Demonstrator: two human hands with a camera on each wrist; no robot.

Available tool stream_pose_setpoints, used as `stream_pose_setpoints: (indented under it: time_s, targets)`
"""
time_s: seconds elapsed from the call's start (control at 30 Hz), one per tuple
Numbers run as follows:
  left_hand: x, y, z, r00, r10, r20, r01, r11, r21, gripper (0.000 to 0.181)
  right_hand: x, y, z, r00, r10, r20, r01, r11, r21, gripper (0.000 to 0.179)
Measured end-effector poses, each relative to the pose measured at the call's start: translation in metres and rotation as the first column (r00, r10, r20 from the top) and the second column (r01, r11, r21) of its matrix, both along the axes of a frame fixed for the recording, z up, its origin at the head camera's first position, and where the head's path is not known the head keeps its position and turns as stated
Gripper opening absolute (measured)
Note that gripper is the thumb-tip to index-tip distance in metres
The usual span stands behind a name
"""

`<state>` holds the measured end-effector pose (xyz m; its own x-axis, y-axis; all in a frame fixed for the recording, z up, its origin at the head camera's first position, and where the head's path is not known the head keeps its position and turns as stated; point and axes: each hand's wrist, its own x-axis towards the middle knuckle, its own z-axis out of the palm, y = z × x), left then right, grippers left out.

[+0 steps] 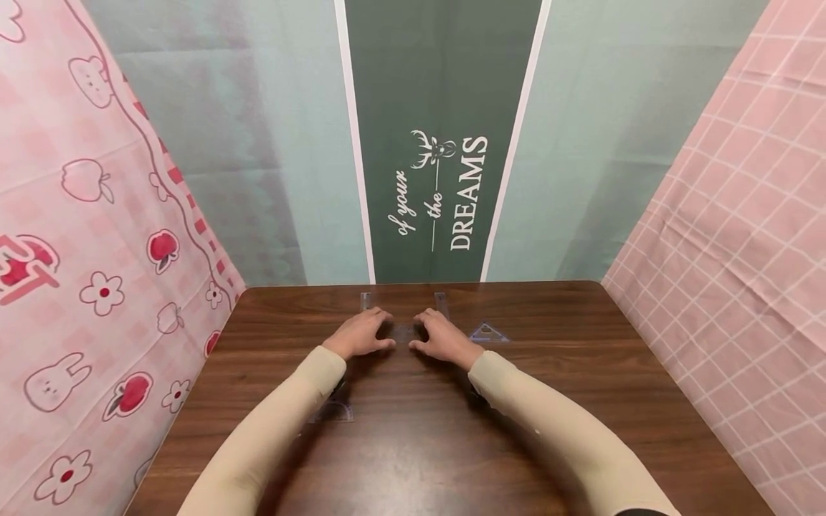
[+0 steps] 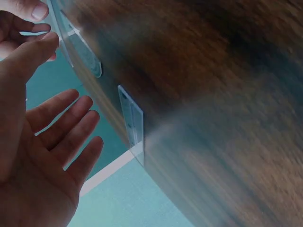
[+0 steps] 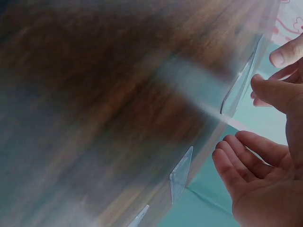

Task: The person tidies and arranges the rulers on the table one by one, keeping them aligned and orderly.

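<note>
My left hand (image 1: 360, 335) and right hand (image 1: 447, 338) face each other over the far middle of the table, fingers loosely bent and thumbs pointing inward. Between them, on the tabletop, lies a clear plastic piece (image 1: 404, 332), partly covered by the fingers. Both wrist views show the palms turned inward with nothing gripped. Beyond the left fingertips is a clear ruler (image 1: 366, 299). A second clear strip like a ruler (image 1: 442, 304) lies behind the right hand. To the right of that hand rests a blue-edged set square (image 1: 479, 334).
A clear protractor (image 1: 342, 411) lies nearer me, partly hidden by the left forearm. The brown wooden table (image 1: 413, 444) ends at a green curtain (image 1: 445, 72). Pink patterned cloths hang at the left (image 1: 129, 315) and right (image 1: 723, 236).
</note>
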<state>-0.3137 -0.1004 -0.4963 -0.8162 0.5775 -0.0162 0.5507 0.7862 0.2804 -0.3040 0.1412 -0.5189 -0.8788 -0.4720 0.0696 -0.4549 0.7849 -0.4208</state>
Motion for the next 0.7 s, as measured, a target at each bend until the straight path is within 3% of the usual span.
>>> stream_pose_setpoints:
  time_s: [0.43, 0.7]
  targets:
    - [-0.005, 0.009, -0.010, 1.000, -0.006, 0.008, 0.006, 1.000, -0.017, 0.056, -0.004, -0.005, -0.005, 1.000, 0.007, 0.020, -0.008, 0.999, 0.046, 0.054]
    - [-0.006, 0.012, -0.016, 0.998, 0.056, 0.014, -0.056, 0.998, 0.004, 0.052, -0.003, -0.009, -0.007, 1.000, -0.005, 0.024, 0.004, 0.999, 0.051, 0.053]
